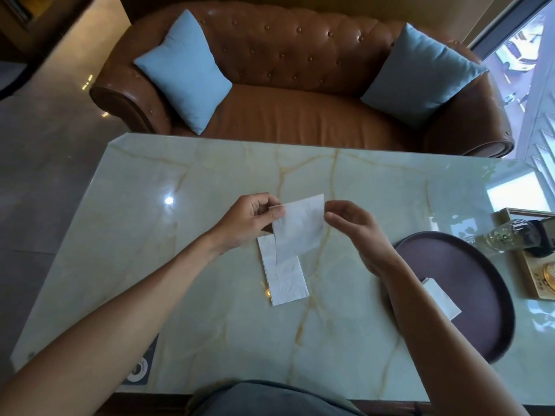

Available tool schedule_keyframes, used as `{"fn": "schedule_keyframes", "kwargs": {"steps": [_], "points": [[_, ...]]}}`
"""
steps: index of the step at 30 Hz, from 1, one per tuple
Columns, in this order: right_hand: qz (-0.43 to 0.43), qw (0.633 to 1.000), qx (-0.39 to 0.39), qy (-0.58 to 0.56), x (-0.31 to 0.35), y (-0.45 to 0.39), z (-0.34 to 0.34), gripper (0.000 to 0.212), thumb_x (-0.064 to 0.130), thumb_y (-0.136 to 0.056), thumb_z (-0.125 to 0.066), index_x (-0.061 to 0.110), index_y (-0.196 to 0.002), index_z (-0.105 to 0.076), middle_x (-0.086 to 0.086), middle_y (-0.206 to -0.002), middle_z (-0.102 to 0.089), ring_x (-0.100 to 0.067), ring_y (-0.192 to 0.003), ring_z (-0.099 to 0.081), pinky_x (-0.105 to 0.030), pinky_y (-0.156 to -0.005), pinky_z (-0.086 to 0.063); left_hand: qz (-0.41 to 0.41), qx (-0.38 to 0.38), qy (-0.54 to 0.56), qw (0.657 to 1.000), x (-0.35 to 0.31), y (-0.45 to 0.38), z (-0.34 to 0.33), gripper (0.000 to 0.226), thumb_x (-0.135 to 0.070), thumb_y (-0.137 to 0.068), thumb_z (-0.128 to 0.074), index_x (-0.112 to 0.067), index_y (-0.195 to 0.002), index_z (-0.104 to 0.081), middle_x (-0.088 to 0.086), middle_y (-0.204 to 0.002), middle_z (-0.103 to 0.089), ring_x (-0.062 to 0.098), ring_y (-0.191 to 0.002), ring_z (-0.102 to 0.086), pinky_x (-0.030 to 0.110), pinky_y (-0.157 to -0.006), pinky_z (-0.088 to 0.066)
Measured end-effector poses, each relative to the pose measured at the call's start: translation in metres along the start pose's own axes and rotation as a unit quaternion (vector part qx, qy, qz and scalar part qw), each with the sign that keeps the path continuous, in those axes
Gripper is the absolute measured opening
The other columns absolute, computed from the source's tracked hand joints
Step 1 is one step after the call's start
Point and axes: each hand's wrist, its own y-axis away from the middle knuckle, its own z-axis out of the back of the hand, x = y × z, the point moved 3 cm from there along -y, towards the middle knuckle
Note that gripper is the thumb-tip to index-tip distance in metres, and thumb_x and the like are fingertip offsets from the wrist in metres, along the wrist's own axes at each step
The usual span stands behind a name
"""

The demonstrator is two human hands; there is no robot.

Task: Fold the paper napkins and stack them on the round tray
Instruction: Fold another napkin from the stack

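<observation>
Seen from your head, looking down at a pale green marble table, several things are only partly visible. Your right forearm crosses the round tray and covers its near-left rim, along with part of the folded napkin lying inside it, so only a white corner of that napkin shows. Right of the tray, a glass bottle lies on a wooden box that the frame edge cuts off, and the dark item beside the bottle is too blurred to identify. Well left of the tray, above the table's middle, you hold a paper napkin up in the air. Your left hand pinches its upper left edge between thumb and fingertips, the other fingers curled in. Your right hand sits at the napkin's upper right edge with thumb and forefinger drawn together; whether they actually grip the paper or hover just beside it, you cannot tell from this angle. The napkin hangs between both hands, tilted, and its lower edge hides the top of a flat napkin stack resting on the table left of the tray. Beyond the table stands a brown leather sofa with a blue cushion at each end.
</observation>
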Motion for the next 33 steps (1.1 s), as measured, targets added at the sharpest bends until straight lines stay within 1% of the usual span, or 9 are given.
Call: {"fn": "schedule_keyframes", "kwargs": {"steps": [4, 9, 15, 17, 21, 24, 27, 29, 33], "points": [[-0.068, 0.993, 0.092, -0.019, -0.011, 0.004, -0.019, 0.031, 0.025, -0.093, -0.069, 0.01, -0.12, -0.069, -0.011, -0.115, -0.075, -0.021, -0.107, -0.069, -0.036, -0.096, -0.05, 0.034, -0.006, 0.071, 0.997, -0.004, -0.003, -0.002, 0.017, -0.017, -0.101, -0.06, -0.003, -0.099, -0.068, 0.01, -0.089, -0.072, 0.017, -0.08, -0.07, 0.034, -0.077, -0.062], [-0.116, 0.989, 0.073, -0.052, -0.016, 0.009, -0.024, 0.025, 0.011, -0.095, -0.067, 0.001, -0.118, -0.068, -0.012, -0.105, -0.076, -0.023, -0.091, -0.07, -0.034, -0.085, -0.056, 0.087, -0.05, 0.182, 0.978, 0.011, -0.006, -0.001, 0.018, -0.013, -0.102, -0.055, -0.015, -0.085, -0.062, -0.003, -0.071, -0.066, 0.011, -0.06, -0.064, 0.024, -0.058, -0.053], [-0.177, 0.968, 0.047, -0.171, -0.011, 0.009, -0.032, 0.019, 0.002, -0.097, -0.059, -0.006, -0.113, -0.066, -0.015, -0.084, -0.069, -0.021, -0.057, -0.063, -0.043, -0.085, -0.061, 0.142, -0.057, 0.215, 0.964, 0.039, -0.005, -0.019, 0.01, -0.003, -0.099, -0.055, -0.007, -0.108, -0.058, 0.01, -0.089, -0.068, 0.023, -0.075, -0.069, 0.041, -0.075, -0.062], [-0.19, 0.954, 0.034, -0.23, -0.008, 0.009, -0.036, 0.013, 0.003, -0.098, -0.058, -0.005, -0.108, -0.063, -0.018, -0.084, -0.07, -0.021, -0.057, -0.065, -0.043, -0.083, -0.062, 0.154, -0.061, 0.23, 0.959, 0.046, -0.005, -0.024, 0.02, 0.0, -0.1, -0.053, 0.001, -0.12, -0.056, 0.017, -0.103, -0.067, 0.031, -0.089, -0.07, 0.051, -0.084, -0.062], [-0.195, 0.917, 0.012, -0.346, -0.005, 0.007, -0.037, 0.012, 0.014, -0.101, -0.055, 0.003, -0.105, -0.058, -0.026, -0.103, -0.073, -0.024, -0.068, -0.072, -0.044, -0.083, -0.061, 0.189, -0.042, 0.294, 0.936, 0.055, -0.002, -0.032, 0.027, -0.002, -0.104, -0.044, 0.002, -0.126, -0.058, 0.023, -0.116, -0.066, 0.037, -0.101, -0.07, 0.047, -0.079, -0.063], [-0.185, 0.955, -0.045, -0.228, -0.013, 0.006, -0.028, 0.018, 0.018, -0.098, -0.063, 0.005, -0.109, -0.062, -0.013, -0.091, -0.069, -0.019, -0.063, -0.065, -0.036, -0.071, -0.058, 0.208, -0.02, 0.335, 0.919, 0.06, 0.0, -0.036, 0.034, -0.021, -0.106, -0.046, 0.002, -0.124, -0.063, 0.02, -0.111, -0.066, 0.039, -0.105, -0.067, 0.048, -0.082, -0.061], [-0.178, 0.981, -0.077, -0.006, -0.025, 0.005, -0.022, 0.038, 0.039, -0.091, -0.073, 0.011, -0.115, -0.067, -0.006, -0.103, -0.067, -0.021, -0.087, -0.067, -0.034, -0.076, -0.055, 0.229, 0.002, 0.369, 0.901, 0.062, 0.001, -0.041, 0.051, -0.05, -0.103, -0.047, -0.004, -0.119, -0.063, 0.011, -0.095, -0.072, 0.034, -0.101, -0.069, 0.052, -0.09, -0.06], [-0.195, 0.979, -0.044, 0.034, -0.032, 0.005, -0.025, 0.042, 0.046, -0.089, -0.073, 0.012, -0.114, -0.067, -0.007, -0.113, -0.07, -0.024, -0.103, -0.068, -0.039, -0.086, -0.057, 0.229, 0.025, 0.357, 0.905, 0.062, 0.001, -0.042, 0.066, -0.06, -0.098, -0.049, -0.003, -0.128, -0.061, 0.016, -0.111, -0.071, 0.035, -0.111, -0.067, 0.052, -0.094, -0.058], [-0.205, 0.978, 0.003, -0.04, -0.035, 0.01, -0.034, 0.029, 0.03, -0.096, -0.069, 0.004, -0.11, -0.068, -0.007, -0.093, -0.07, -0.021, -0.079, -0.069, -0.037, -0.082, -0.059, 0.183, 0.004, 0.274, 0.944, 0.063, -0.001, -0.045, 0.038, -0.032, -0.1, -0.062, -0.003, -0.124, -0.064, 0.018, -0.12, -0.068, 0.031, -0.11, -0.068, 0.044, -0.088, -0.061]]}}
